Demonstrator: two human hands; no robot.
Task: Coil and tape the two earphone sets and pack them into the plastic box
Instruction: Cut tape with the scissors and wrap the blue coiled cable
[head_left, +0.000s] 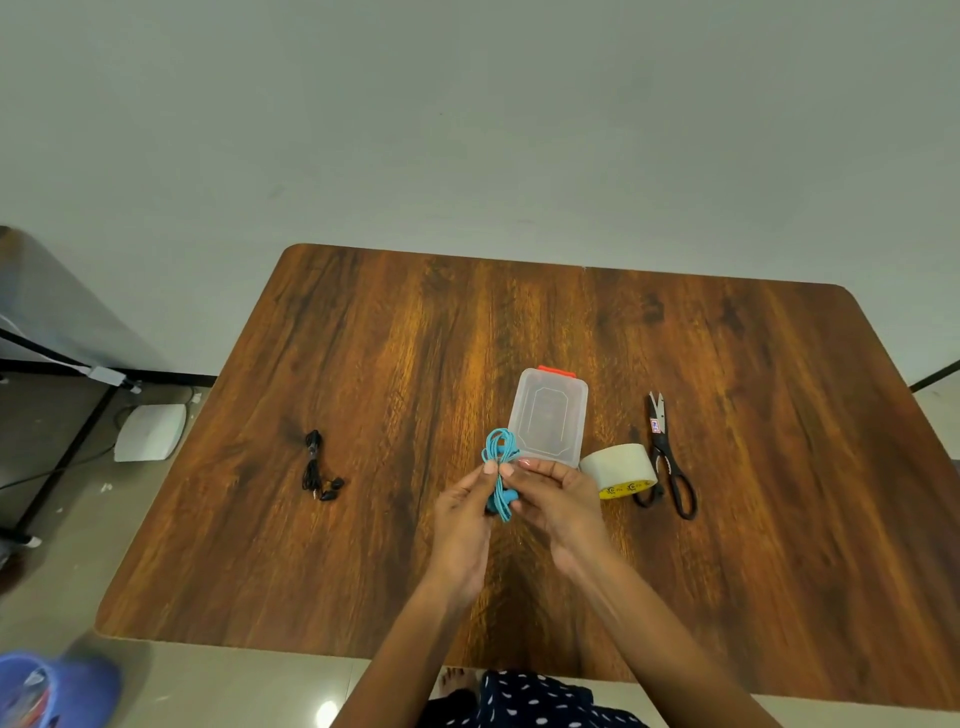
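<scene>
Two earphone sets: one blue (500, 457), one black (318, 467). One plastic box (548, 415), one tape roll (621, 470), one pair of scissors (667, 457), one table (415, 338).

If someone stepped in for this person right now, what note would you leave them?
Left hand and right hand both pinch the blue earphones, coiled above the table, with no tape visible on them.
Black earphones lie bundled to the left; whether taped, unclear.
Box lies closed mid-table; tape roll and scissors lie to its right.
Left: tape the blue set, check the black, box both.
</scene>
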